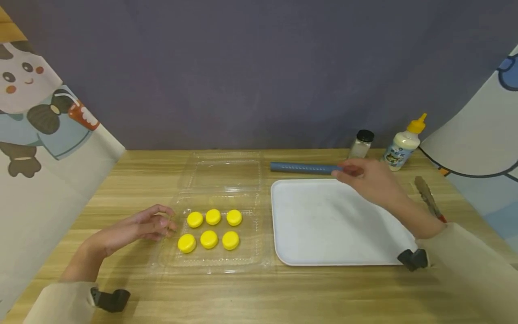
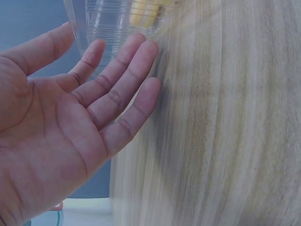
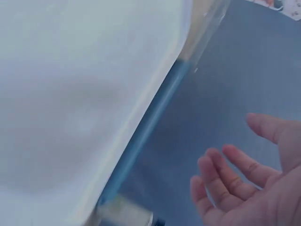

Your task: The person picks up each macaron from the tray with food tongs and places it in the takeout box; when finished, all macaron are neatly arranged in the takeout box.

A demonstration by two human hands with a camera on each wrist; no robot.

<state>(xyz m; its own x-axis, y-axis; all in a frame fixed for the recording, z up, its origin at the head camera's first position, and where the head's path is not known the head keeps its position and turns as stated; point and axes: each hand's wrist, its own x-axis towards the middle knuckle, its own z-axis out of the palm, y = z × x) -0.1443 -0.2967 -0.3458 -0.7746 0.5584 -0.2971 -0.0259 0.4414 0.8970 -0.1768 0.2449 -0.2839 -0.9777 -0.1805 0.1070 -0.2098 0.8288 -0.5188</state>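
Note:
My left hand (image 1: 147, 225) is beside the left edge of a clear plastic hinged container (image 1: 248, 258), fingers loosely bent and holding nothing. In the left wrist view its fingertips (image 2: 148, 52) come close to the container wall (image 2: 101, 28); whether they touch I cannot tell. Several round yellow pieces (image 1: 209, 239) sit in two rows inside the container, its lid folded back. My right hand (image 1: 372, 182) hovers over the right end of a long blue bar-shaped object (image 1: 299, 168) behind the white tray (image 1: 315, 225). The right wrist view shows those fingers (image 3: 230, 186) relaxed, apart from the bar.
Behind the right hand stands a small jar with a black lid (image 1: 360, 144). To its right is a squeeze bottle with a yellow cap (image 1: 400, 146). Tongs with a red part (image 1: 426, 195) lie right of the tray. A dark grey backdrop (image 1: 259, 76) rises behind the table.

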